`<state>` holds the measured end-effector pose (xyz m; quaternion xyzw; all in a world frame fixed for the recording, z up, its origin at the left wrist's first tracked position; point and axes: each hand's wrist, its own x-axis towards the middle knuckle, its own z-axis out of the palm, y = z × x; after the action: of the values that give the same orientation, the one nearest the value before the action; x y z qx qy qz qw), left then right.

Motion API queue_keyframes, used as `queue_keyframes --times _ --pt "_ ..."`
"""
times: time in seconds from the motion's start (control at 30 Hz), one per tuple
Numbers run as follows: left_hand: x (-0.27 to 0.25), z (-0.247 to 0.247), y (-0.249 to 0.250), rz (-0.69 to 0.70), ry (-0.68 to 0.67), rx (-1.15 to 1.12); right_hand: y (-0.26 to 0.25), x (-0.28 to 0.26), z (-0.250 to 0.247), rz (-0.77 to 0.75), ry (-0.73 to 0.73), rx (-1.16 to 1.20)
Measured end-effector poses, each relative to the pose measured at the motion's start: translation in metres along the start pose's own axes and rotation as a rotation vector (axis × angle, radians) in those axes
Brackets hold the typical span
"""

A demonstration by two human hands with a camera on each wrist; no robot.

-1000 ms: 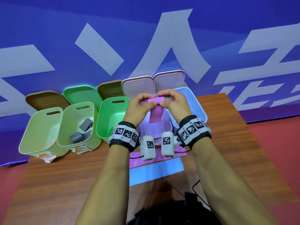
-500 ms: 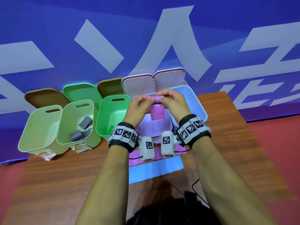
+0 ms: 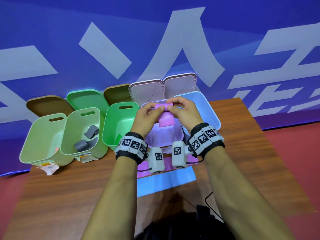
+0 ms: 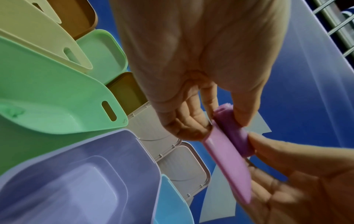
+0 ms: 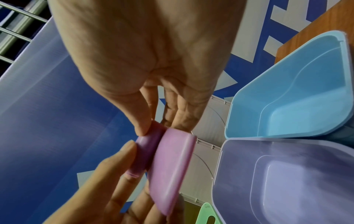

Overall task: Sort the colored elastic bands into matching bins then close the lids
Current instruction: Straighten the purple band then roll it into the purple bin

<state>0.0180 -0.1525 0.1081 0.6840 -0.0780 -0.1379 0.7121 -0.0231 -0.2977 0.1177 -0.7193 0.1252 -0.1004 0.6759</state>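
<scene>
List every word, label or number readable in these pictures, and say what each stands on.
Blue backdrop: large white strokes, cropped, not readable as words.
Wristbands: square black-and-white coded markers; tiny characters beneath them, too small to read.
Paper tags under the light green bins: too small to read.
Nothing else bears text.

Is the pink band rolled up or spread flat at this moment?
Partly rolled. Both hands, left hand and right hand, pinch a rolled top on the pink band, while a flat tail hangs toward the purple bin.
</scene>
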Motion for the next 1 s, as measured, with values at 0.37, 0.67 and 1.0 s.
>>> queue_keyframes --times 0.37,0.67,1.0 --pt "0.001 -0.002 -0.001 -0.015 -0.042 0.005 0.008 0.0 -0.001 -0.011 0.036 -0.045" --pt "0.0 -0.002 -0.004 0.038 -0.055 0.062 0.013 0.001 0.0 0.053 0.001 0.043" --pt "0.002 -0.002 -0.02 -0.075 -0.04 0.095 0.015 0.0 -0.002 0.034 -0.038 -0.022"
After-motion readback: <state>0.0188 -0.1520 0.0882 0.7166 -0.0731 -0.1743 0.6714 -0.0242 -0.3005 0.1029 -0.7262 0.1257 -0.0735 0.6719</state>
